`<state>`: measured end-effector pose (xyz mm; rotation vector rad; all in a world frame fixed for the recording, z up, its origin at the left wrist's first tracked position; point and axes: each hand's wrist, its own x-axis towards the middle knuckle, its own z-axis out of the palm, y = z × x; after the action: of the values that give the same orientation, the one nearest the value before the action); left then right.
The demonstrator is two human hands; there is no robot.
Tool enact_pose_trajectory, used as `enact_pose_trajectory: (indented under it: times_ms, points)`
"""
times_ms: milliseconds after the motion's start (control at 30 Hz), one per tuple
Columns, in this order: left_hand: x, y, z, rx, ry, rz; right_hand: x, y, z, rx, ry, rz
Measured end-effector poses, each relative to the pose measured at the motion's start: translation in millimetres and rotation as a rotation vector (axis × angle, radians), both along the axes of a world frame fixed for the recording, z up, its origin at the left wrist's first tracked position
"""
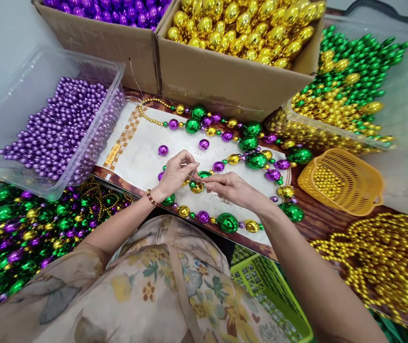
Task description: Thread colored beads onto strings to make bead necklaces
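Over the white mat [125,157], my left hand [177,174] and my right hand [230,186] meet fingertip to fingertip. Both are closed in a pinch on a thin thread [190,155]. Its exact path between the fingers is too fine to follow. A bead necklace [227,222] in green, gold and purple lies looped around and beneath my hands, partly hidden by them. Its far end runs into small gold beads [146,116]. Two loose purple beads, a right one [204,144] and a left one [163,150], rest on the mat just beyond my fingers.
Cardboard boxes of purple beads [118,12] and gold beads [239,24] stand behind. Clear bins hold purple beads [61,128] at left and green and gold beads [357,76] at right. Near my right arm are a yellow basket [361,183] and heaped gold bead strings [390,262].
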<state>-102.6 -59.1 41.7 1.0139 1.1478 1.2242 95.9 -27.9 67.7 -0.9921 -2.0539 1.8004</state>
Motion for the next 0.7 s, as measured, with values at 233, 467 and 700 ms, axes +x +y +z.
enact_pose_trajectory:
  times_ms: [233,467,700]
  points:
    - [1,-1,-4.0,-0.001,-0.011,0.016,-2,-1,-1.6,0.023,-0.022,-0.023]
    - [5,-1,-22.5,-0.050,0.021,0.132,0,-3,-14.6,0.020,-0.094,-0.073]
    - [3,-2,-27.3,-0.127,-0.018,0.172,62,-22,-38.2,0.337,-0.378,-0.438]
